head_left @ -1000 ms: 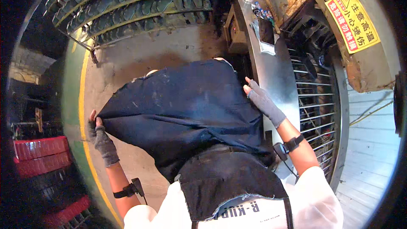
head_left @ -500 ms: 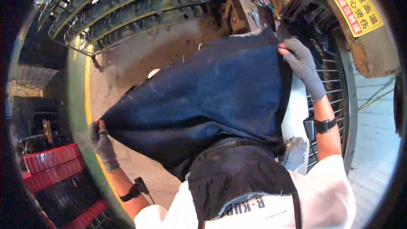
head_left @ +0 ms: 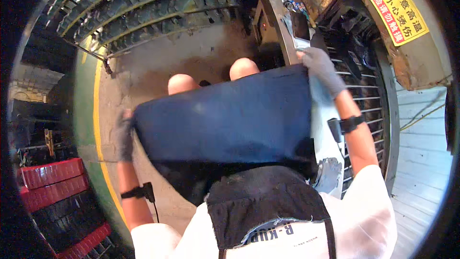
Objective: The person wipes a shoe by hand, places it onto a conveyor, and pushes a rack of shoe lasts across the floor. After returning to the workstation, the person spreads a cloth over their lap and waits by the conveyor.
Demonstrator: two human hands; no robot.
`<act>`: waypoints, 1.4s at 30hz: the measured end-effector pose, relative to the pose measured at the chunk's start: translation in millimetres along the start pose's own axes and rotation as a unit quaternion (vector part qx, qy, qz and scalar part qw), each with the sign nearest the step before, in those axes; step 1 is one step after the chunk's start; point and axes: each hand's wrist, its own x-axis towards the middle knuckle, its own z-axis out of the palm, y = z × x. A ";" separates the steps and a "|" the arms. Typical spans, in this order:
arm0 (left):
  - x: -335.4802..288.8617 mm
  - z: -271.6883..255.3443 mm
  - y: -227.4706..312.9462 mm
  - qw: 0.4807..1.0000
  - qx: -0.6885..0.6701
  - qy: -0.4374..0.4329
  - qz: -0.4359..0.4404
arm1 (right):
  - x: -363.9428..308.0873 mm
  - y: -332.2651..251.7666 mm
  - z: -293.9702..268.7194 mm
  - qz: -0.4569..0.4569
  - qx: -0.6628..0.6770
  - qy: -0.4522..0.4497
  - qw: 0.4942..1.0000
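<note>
A dark blue cloth apron (head_left: pixel 225 120) lies spread across my lap, its far edge short of my two bare knees. My left hand (head_left: pixel 125 136), in a grey glove with bare fingertips and a little smeared by motion, grips its left corner. At the far right corner my right hand (head_left: pixel 322 69), gloved alike, pinches the edge between thumb and fingers. The cloth is pulled fairly flat between them, with dark folds near my waist. The apron's black bib (head_left: pixel 268 196) hangs folded down over my white shirt.
Beyond my knees stands a rack (head_left: pixel 158 14) with rows of dark moulded pieces. To the right are a metal grate (head_left: pixel 366 110) and a yellow and red warning sign (head_left: pixel 397 8). A narrow bench (head_left: pixel 278 14) holds small items. Red crates (head_left: pixel 55 177) stand at the left.
My left hand has moved right and up, bringing the left corner inward. The far edge has dropped toward me, uncovering both knees. My right hand has shifted slightly left and nearer.
</note>
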 end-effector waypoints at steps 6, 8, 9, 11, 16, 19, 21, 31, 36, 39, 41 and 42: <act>14.2 72.5 -24.9 0.996 -0.042 -0.070 -0.046 | -10.1 -3.9 75.6 0.074 0.171 -0.178 0.966; 13.8 94.4 -15.0 0.982 0.038 -0.117 0.143 | -20.3 -10.0 90.4 0.000 0.128 -0.199 0.972; 12.6 104.5 -10.7 0.980 0.021 -0.134 0.148 | -24.2 -10.8 96.9 0.046 0.161 -0.240 0.956; 14.1 115.6 -2.4 0.981 0.026 -0.158 0.106 | -22.2 -5.7 108.4 0.019 0.132 -0.203 0.970; 38.0 131.1 16.9 0.997 -0.020 -0.051 0.053 | -4.8 13.0 128.9 -0.005 -0.004 0.043 0.999; 50.4 144.7 33.8 0.986 0.013 -0.075 0.147 | -4.2 7.5 124.5 -0.040 -0.012 0.022 0.999; 49.7 152.7 47.0 0.948 0.186 -0.106 0.235 | -8.1 5.1 106.5 -0.140 -0.031 0.090 0.985; -4.7 218.8 80.0 0.828 0.306 -0.171 0.438 | -38.7 113.6 19.3 -0.114 -0.241 0.068 0.961; 14.2 240.2 71.0 0.872 0.220 -0.171 0.403 | -49.3 138.9 34.3 -0.083 -0.242 0.088 0.963; 22.6 240.3 81.6 0.876 0.230 -0.201 0.373 | -44.8 133.7 32.0 -0.053 -0.241 0.071 0.966; 18.8 235.8 96.6 0.885 0.216 -0.229 0.342 | -38.8 130.8 26.7 -0.033 -0.238 0.050 0.969; 15.2 233.5 104.2 0.885 0.210 -0.227 0.349 | -36.6 130.0 25.6 -0.043 -0.237 0.067 0.968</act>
